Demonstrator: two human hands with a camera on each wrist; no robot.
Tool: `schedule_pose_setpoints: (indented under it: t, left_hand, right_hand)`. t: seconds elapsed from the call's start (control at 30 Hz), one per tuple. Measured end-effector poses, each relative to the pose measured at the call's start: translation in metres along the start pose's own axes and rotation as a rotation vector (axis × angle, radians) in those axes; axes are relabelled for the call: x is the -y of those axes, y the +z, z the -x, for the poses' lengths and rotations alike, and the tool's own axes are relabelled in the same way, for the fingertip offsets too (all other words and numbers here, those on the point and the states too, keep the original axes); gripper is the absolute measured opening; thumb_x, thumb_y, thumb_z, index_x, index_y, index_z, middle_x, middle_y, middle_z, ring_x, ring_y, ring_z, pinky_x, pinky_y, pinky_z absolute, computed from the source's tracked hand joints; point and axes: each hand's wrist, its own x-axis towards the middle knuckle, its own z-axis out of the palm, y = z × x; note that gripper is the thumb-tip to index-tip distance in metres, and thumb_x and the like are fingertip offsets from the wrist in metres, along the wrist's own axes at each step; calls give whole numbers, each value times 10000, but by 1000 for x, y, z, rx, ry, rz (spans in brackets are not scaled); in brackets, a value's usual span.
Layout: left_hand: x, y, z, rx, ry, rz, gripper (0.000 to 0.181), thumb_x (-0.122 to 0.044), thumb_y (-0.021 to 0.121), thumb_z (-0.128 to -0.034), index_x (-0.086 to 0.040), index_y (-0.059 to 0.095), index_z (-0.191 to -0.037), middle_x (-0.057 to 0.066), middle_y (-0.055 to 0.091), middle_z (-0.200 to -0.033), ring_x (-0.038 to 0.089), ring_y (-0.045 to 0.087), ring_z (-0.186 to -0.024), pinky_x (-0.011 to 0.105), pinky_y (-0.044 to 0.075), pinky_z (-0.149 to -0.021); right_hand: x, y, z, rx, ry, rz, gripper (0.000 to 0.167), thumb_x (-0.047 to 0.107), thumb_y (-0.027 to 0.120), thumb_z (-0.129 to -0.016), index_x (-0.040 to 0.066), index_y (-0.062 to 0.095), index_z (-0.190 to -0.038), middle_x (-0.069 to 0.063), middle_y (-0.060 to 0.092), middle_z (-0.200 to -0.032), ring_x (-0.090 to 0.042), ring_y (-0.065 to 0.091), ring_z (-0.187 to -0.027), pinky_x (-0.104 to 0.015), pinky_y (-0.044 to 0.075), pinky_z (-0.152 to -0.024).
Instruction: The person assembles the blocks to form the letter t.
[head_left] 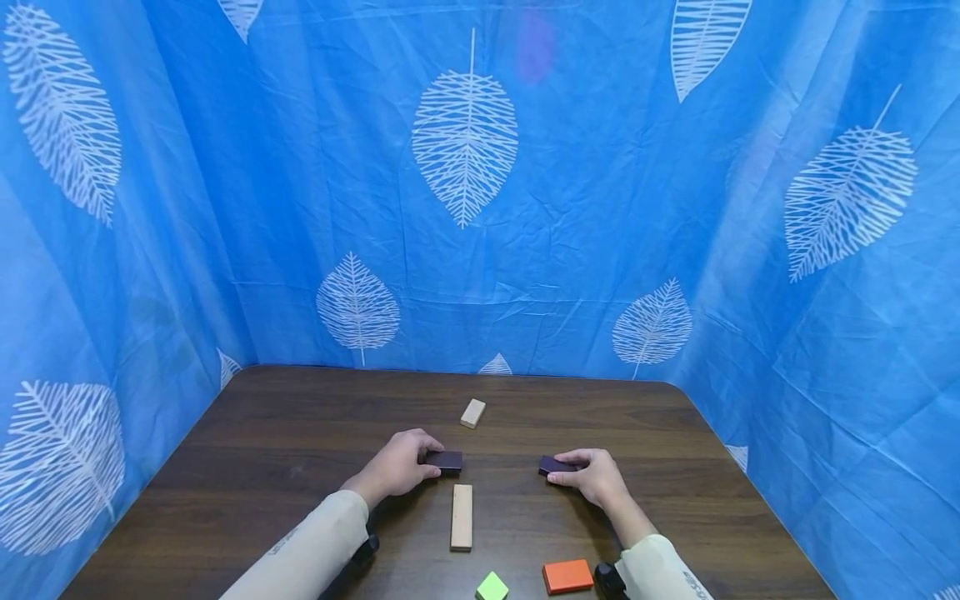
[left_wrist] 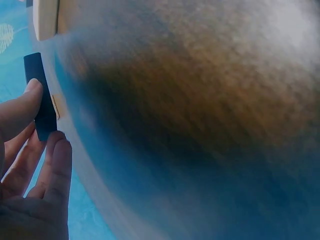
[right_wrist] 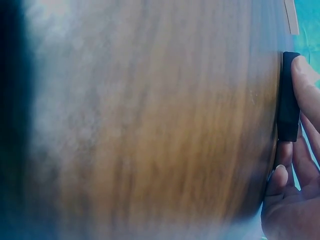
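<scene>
Near the middle of the table, my left hand (head_left: 397,463) grips a dark block (head_left: 448,462) by its left end. My right hand (head_left: 594,477) pinches a second dark block (head_left: 553,466) between thumb and fingers, a gap to the right of the first. In the left wrist view the thumb lies on the face of the dark block (left_wrist: 41,95), with fingers behind and below it. The right wrist view has the other dark block (right_wrist: 288,97) at the right edge, thumb on its upper part. Between the hands and nearer me lies a long pale wooden block (head_left: 462,518).
A small pale wooden block (head_left: 472,413) lies farther back on the brown table (head_left: 300,417). Close to the front edge are a green block (head_left: 492,587) and an orange block (head_left: 567,577), the latter beside the right wrist. Blue leaf-patterned cloth (head_left: 555,208) hangs around the table's back and sides.
</scene>
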Motion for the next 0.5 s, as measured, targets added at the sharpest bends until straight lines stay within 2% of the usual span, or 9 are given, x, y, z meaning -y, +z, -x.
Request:
schedule_pose_setpoints:
  t: [0.3, 0.5]
  left_hand:
    - [5, 6, 3, 4, 48, -17, 255, -115, 805, -867, -61, 743, -1109, 28, 644, -1028, 171, 576, -880, 416, 515, -804]
    - [8, 9, 4, 5, 58, -20, 250, -111, 810, -860, -67, 749, -1097, 16, 641, -1020, 160, 580, -867, 404, 521, -782]
  right_hand:
    - [1, -1, 0, 8, 1, 5, 369, 259, 910, -745, 82, 795, -1047, -189, 678, -1181, -379, 603, -1082, -572, 469, -925]
    - [2, -1, 1, 9, -2, 10, 383, 268, 912, -739, 74, 793, -1047, -195, 678, -1182, -384, 603, -1084, -578, 465, -927]
